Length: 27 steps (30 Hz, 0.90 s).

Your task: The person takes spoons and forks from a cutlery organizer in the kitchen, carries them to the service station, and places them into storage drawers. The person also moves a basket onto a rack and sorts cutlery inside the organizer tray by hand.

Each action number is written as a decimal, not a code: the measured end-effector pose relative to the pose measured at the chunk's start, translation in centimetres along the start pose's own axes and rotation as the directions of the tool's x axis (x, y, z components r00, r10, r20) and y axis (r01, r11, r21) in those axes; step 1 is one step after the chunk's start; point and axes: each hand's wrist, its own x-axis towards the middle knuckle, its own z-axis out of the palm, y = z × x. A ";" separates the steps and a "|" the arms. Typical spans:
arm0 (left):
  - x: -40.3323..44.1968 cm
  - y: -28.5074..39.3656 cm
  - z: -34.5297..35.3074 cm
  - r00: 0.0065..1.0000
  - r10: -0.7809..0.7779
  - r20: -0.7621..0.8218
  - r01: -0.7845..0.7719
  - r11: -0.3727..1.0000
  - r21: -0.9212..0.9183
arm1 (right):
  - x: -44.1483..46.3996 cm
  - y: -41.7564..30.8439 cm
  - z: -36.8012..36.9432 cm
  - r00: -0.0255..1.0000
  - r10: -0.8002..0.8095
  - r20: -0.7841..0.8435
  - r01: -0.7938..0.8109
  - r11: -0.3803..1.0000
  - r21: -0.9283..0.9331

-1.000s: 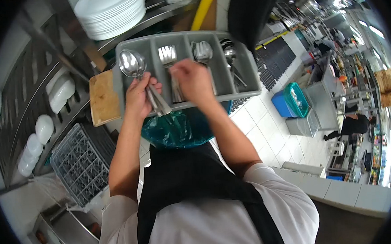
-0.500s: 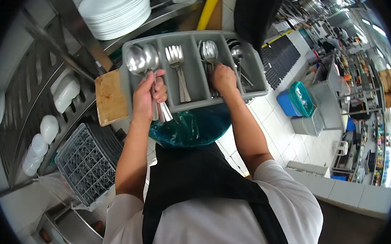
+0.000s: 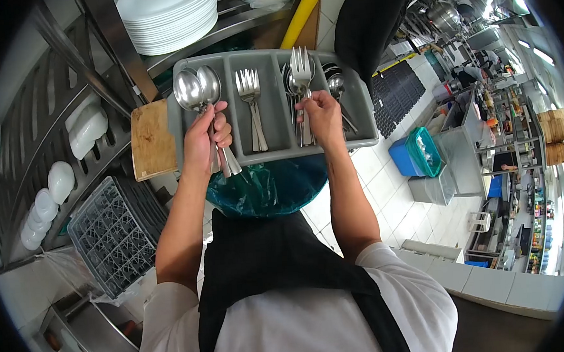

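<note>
A grey cutlery tray (image 3: 274, 156) with several compartments lies before me. My left hand (image 3: 207, 138) is closed around the handles of a bunch of spoons (image 3: 189, 91), held over the leftmost compartment with the bowls pointing away from me. In the compartment beside it lie forks (image 3: 252, 107). Over the third compartment, my right hand (image 3: 322, 118) pinches a fork (image 3: 300, 68) by its handle, tines pointing away. More cutlery lies beneath this fork, partly hidden by it and by my fingers. The rightmost compartment holds spoons (image 3: 336, 83).
A wooden board (image 3: 152, 139) sits left of the tray, and a green plastic bag (image 3: 270, 193) hangs below it. White plates (image 3: 169, 21) are stacked behind. On the left are a grey dish rack (image 3: 114, 238) and white bowls (image 3: 61, 182). A blue bin (image 3: 410, 158) stands right.
My right hand has lifted a fork, which now stands out above the third compartment. My left hand keeps hold of the spoons. The view has shifted slightly.
</note>
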 end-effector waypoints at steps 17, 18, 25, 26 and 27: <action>-0.3 0.2 0.7 0.996 -0.013 -0.086 0.020 0.996 0.086 | -0.8 0.5 1.2 0.964 -0.152 0.220 0.220 0.917 -0.331; -0.3 0.1 0.7 0.996 -0.012 -0.086 0.020 0.996 0.086 | -1.4 -0.2 1.4 0.969 -0.133 0.210 0.189 0.943 -0.274; -0.2 0.0 0.5 0.997 -0.001 -0.078 0.006 0.998 0.067 | -2.1 -1.3 1.6 0.958 -0.034 0.284 0.027 0.999 0.029; -0.2 0.0 0.4 0.997 0.001 -0.076 0.004 0.998 0.063 | -2.1 -1.3 1.6 0.959 -0.042 0.281 0.029 0.998 0.050; -0.2 0.0 0.4 0.997 -0.001 -0.082 0.006 0.998 0.066 | -2.0 -1.4 1.5 0.960 -0.049 0.277 0.030 0.997 0.072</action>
